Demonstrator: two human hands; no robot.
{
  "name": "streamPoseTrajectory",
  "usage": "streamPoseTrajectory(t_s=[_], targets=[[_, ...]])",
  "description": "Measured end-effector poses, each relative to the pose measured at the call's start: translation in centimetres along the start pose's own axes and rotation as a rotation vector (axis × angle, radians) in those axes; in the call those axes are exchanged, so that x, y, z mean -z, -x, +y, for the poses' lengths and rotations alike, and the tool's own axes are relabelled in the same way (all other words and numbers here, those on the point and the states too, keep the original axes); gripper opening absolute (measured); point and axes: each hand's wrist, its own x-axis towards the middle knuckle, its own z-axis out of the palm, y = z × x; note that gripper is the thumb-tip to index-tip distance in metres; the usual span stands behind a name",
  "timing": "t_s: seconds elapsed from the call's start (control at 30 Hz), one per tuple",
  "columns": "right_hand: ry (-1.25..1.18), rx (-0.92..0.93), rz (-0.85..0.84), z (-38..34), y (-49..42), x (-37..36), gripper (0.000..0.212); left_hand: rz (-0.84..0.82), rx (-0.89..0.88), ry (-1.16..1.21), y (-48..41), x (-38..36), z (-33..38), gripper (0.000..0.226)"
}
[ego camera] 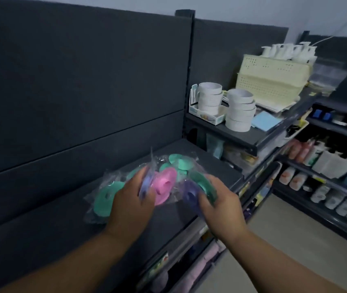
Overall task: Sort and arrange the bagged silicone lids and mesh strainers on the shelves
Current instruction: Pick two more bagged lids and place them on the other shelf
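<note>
The left hand (130,200) had its fingers curled round a bagged lavender lid (145,186), held on edge. The right hand (221,205) gripped a bagged purple lid (189,195) with a green lid (207,186) pressed against it; blur hid the fingertips. Between the 2 hands a pink lid (165,187) stood tilted up in its clear bag. A teal lid (104,197) lay just left of the left hand, and more teal lids (181,163) sat behind the pink one. All of them were on or just above the dark shelf (214,166). On the higher shelf to the right stood 2 stacks of white cups (240,111), with cream baskets (274,79) behind them and a blue cloth (265,121) beside them. Further right, rows of bottles (337,199) filled the lower shelves.
</note>
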Motion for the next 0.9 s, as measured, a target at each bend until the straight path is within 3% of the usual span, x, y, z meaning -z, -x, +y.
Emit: streamPoseTrajectory(t_s=[0.13,0.23,0.33,0.43,0.53,0.6,0.77,0.9], targets=[[-0.046,0.092,-0.134,2.4,-6.4,-0.6,0.039,0.067,-0.098,-0.082,-3.5,-1.0,-0.9,0.048],[-0.048,0.167,-0.224,3.4,-10.2,-1.5,0.046,0.026,-0.125,-0.267,-4.6,-1.6,-2.8,0.056],[0.108,0.256,-0.587,4.4,-11.7,-3.5,0.070,-0.079,-0.041,-0.591,-3.4,-2.6,-5.1,0.063],[0.320,0.348,-0.913,6.3,-11.2,-5.4,0.094,-0.312,0.258,-0.879,-1.5,-4.1,-5.9,0.084],[0.348,0.377,-0.922,7.3,-11.6,-6.5,0.087,-0.342,0.459,-0.915,-0.8,-4.2,-5.9,0.085],[0.383,0.387,-0.898,7.3,-12.1,-6.9,0.081,-0.265,0.479,-0.854,-0.6,-3.6,-5.9,0.077],[0.302,0.408,-0.704,5.0,-11.3,-7.5,0.080,-0.249,0.476,-0.896,1.3,-2.5,-4.8,0.097],[0.200,0.537,-0.661,1.1,-8.6,-8.7,0.062,-0.211,0.464,-0.888,4.3,0.6,-4.5,0.069]])
